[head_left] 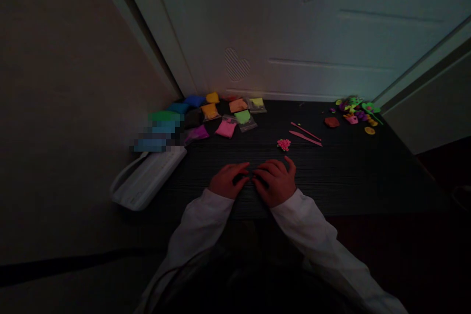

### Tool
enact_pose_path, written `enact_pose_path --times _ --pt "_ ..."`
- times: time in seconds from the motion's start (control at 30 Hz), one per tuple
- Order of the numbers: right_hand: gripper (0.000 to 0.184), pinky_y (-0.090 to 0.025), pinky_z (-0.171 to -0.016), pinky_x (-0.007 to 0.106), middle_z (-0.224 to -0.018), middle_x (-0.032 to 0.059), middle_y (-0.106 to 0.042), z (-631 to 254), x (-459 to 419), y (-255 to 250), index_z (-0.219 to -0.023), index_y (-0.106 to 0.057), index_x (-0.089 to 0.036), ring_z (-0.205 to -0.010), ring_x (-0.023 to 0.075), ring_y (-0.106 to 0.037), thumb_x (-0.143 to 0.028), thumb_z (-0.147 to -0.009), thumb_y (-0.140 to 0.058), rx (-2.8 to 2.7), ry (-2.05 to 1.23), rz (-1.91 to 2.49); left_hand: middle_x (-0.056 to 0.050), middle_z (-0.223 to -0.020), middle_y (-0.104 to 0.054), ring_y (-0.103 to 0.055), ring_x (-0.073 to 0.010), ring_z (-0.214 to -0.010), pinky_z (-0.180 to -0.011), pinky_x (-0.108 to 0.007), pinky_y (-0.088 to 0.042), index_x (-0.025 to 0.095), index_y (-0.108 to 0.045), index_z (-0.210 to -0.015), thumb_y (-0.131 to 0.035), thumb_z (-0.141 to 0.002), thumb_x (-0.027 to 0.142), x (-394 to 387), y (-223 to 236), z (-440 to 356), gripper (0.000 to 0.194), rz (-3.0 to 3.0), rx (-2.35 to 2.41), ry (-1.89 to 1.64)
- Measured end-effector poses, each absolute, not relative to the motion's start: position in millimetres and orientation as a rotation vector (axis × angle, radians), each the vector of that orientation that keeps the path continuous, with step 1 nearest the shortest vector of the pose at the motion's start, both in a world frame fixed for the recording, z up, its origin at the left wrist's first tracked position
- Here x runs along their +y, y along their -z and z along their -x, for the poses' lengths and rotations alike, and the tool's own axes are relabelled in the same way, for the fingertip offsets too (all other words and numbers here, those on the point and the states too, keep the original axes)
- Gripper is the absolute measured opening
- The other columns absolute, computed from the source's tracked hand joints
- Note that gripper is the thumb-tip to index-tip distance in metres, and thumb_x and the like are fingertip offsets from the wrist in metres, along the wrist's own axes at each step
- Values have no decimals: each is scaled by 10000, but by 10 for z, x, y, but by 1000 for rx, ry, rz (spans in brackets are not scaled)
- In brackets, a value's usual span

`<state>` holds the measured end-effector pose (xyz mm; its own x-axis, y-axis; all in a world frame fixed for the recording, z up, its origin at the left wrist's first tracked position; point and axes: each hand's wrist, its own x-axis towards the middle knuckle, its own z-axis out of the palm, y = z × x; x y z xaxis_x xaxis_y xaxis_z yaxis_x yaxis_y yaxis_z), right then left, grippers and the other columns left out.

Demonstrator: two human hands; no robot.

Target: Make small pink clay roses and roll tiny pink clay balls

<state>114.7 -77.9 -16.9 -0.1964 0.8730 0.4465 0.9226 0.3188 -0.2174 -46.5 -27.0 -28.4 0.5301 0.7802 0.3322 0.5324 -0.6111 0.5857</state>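
My left hand (228,179) and my right hand (275,180) rest together on a dark table (349,176), fingertips meeting at the middle. The fingers of both hands are curled and pinched toward each other; anything between them is too dark and small to make out. A small pink clay piece (283,144) lies just beyond my right hand. Two pink modelling tools (306,135) lie farther back to the right. The scene is very dim.
Several small bags of coloured clay (225,113) lie at the back left of the table. Finished clay shapes (355,113) sit at the back right. A white case (147,179) hangs over the left edge. A white door (294,29) stands behind.
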Motion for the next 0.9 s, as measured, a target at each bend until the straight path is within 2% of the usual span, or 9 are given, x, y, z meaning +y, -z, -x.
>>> enact_pose_path --times 0.2,0.43,0.63,0.9 --pt "237 -385 -807 424 -1043 57 -532 -1351 -833 130 -991 -527 -166 -931 185 -507 -312 -819 -455 -1960 180 1634 -64 -978 -548 -545 -151 -830 -721 -347 -467 153 -483 -1043 -433 -814 318 -309 235 512 287 -2394 1100 -857" --pt "235 -414 -766 402 -1001 52 -545 -1932 -990 171 -984 -525 -153 -877 173 -529 -305 -817 -462 -1823 203 1776 -56 -963 -555 -527 -159 -873 -782 -378 -428 140 -536 -930 -442 -808 311 -319 201 407 230 -2543 1224 -869" --pt "251 -403 -783 411 -1026 57 -539 -1878 -965 219 -988 -527 -160 -903 179 -519 -329 -815 -458 -1885 170 1776 -64 -1034 -538 -461 -198 -1006 -876 -441 -341 164 -554 -914 -443 -798 357 -406 39 -45 251 -2614 1344 -724" --pt "239 -409 -779 404 -1023 56 -540 -1873 -966 164 -988 -527 -163 -894 174 -523 -317 -821 -451 -1902 122 1760 -62 -1035 -542 -456 -200 -1018 -892 -454 -324 166 -559 -905 -453 -798 328 -453 -53 -281 221 -2588 1431 -526"
